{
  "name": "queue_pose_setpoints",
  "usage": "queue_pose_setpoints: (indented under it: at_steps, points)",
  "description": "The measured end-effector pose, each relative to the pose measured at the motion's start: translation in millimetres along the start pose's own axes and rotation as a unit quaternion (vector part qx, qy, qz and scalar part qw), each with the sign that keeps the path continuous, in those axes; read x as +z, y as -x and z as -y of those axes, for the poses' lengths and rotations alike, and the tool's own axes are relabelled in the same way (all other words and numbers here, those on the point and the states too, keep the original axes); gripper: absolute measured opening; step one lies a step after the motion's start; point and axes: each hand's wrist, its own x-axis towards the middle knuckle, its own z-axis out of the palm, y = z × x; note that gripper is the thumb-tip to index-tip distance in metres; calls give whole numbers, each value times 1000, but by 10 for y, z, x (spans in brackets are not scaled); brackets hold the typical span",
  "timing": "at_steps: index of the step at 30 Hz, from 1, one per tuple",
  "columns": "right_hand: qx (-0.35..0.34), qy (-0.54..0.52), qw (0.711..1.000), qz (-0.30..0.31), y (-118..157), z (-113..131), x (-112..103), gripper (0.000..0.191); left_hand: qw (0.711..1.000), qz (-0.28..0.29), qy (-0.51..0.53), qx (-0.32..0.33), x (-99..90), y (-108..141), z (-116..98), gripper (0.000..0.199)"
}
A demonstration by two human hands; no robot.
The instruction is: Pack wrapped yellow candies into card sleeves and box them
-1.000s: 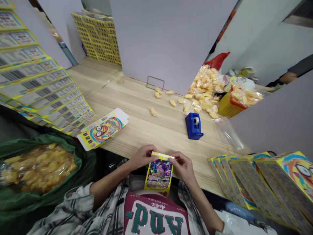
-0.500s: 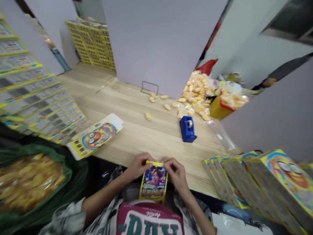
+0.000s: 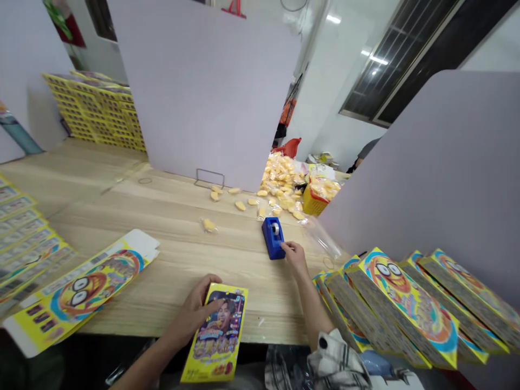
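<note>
My left hand point(image 3: 194, 311) grips a yellow printed box point(image 3: 219, 336) by its left side, thumb across its front, at the table's front edge. The box shows a person's picture and small print. Further up and to the right, my right hand point(image 3: 294, 257) pinches at the front end of a blue tape dispenser point(image 3: 273, 238). Any tape between those fingertips is too small to make out. A white roll sits in the dispenser.
Flattened cartons point(image 3: 89, 287) lie left, beside a fanned stack point(image 3: 24, 238). Filled yellow boxes point(image 3: 406, 303) lean at the right. Wrapped yellow pieces point(image 3: 280, 179) are piled near a yellow basket point(image 3: 314, 201). A grey divider point(image 3: 203, 92) stands behind; a wire stand point(image 3: 210, 177) is before it.
My right hand has left the box's top and moved up to the tape dispenser. My left hand now holds the box alone, shifted left. The view has tilted up and turned.
</note>
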Motion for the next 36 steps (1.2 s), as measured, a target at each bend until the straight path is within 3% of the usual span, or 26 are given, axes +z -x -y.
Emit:
queue_pose_setpoints:
  at_steps: [3, 8, 13, 21, 24, 26, 28, 30, 32, 36]
  points:
    - [-2, -6, 1000, 15, -91, -33, 84, 28, 1000, 22, -13, -6, -121, -60, -49, 41]
    - [-36, -15, 996, -76, -57, -59, 155, 20, 1000, 26, 6, -7, -222, -85, -59, 44]
    - [-40, -58, 990, -118, 193, -151, 156, 30, 999, 30, 9, -3, -297, -129, -85, 40]
    - [21, -109, 990, -83, 485, -296, 89, 34, 997, 66, -22, -17, -385, -297, -268, 36]
    - [60, -142, 988, 6, 592, -123, 50, 33, 992, 114, -20, -40, -402, -329, -308, 38]
    - [66, -149, 972, 167, 699, 114, 53, 31, 987, 153, -24, -50, -396, -343, -320, 40]
    - [36, -118, 924, 363, 810, 387, 104, 30, 981, 187, -30, -53, -365, -358, -327, 41]
    - [-13, -72, 865, 497, 894, 606, 206, 30, 976, 211, -35, -48, -315, -373, -335, 40]
    - [-65, -25, 841, 536, 948, 706, 331, 29, 973, 223, -38, -43, -262, -380, -340, 39]
    - [-101, 80, 894, 430, 1045, 615, 501, 34, 977, 208, -15, -47, -201, -336, -339, 43]
